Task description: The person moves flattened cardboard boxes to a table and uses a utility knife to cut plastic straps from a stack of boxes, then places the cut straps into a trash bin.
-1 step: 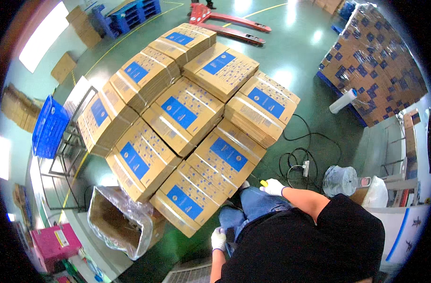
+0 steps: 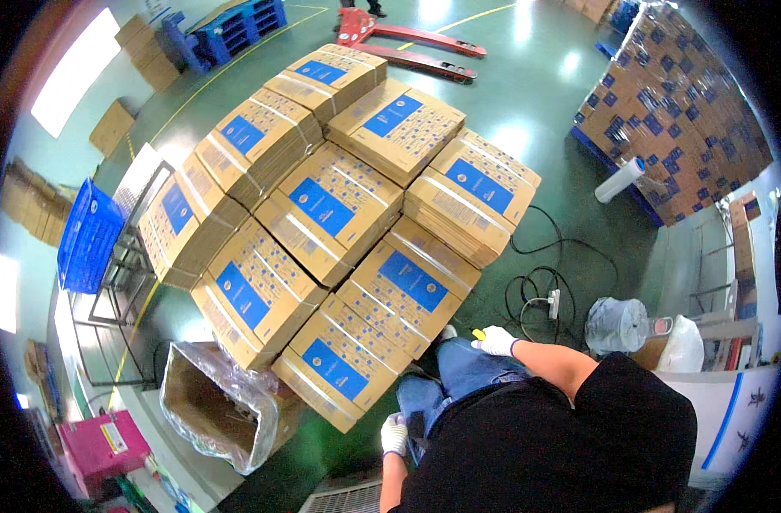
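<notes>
Far on my left was a blue plastic crate (image 2: 89, 239). Next came an open box (image 2: 187, 392) lined with clear plastic. Then strapped bundles of flat cardboard boxes (image 2: 331, 209) sat in front of me. My left hand (image 2: 394, 434), in a white glove, was by my left leg (image 2: 414, 400); I can't tell if it held anything. My gloved right hand (image 2: 498, 342) had its fingers wrapped round a small yellow tool (image 2: 479, 334), near the bundles. To the right were a white power strip (image 2: 554, 304) and a big clear water bottle (image 2: 615, 325).

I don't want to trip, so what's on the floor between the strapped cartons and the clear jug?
The head view shows a looped black cable and a white power strip on the floor between them.
</notes>
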The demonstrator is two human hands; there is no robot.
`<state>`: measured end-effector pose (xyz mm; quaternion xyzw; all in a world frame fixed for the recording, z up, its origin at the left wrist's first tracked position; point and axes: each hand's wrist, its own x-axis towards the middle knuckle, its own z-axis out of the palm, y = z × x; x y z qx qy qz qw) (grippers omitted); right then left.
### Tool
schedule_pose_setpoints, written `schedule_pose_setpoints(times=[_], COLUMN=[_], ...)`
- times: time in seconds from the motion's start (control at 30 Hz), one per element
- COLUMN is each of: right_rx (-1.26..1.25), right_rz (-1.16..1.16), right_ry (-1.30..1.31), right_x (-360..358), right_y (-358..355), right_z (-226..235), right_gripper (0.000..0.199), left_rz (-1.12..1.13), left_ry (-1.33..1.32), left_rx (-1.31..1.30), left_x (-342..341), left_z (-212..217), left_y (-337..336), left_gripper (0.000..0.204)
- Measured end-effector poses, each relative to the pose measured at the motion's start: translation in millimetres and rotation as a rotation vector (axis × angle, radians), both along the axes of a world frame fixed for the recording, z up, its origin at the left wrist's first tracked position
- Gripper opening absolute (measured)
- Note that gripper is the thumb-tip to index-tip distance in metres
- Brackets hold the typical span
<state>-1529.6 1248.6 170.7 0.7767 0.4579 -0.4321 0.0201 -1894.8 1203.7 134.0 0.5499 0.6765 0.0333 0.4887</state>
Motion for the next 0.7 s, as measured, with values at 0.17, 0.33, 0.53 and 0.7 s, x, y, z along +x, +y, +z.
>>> schedule_pose_setpoints(times=[0.17,0.33,0.53,0.7], right_rx=[-0.021,0.066,0.055,0.16], right_rz=[-0.037,-0.114,-0.237,-0.632], right_ry=[-0.038,0.063,0.03,0.234], right_x=[38,95,217,361], right_y=[-15,-8,5,-3], right_z=[-9,-27,-42,-114], right_gripper=[0.041,0.042,0.039,0.028], left_rz=[0.098,0.102,0.522,0.639], left_ry=[-0.172,-0.433,-0.855,-0.972], left_rx=[0.087,-0.012,-0.408,-0.499], left_x=[21,95,326,491], left_z=[-17,-69,2,-52], left_y=[38,130,242,286], left_gripper=[0.024,0.024,0.041,0.036])
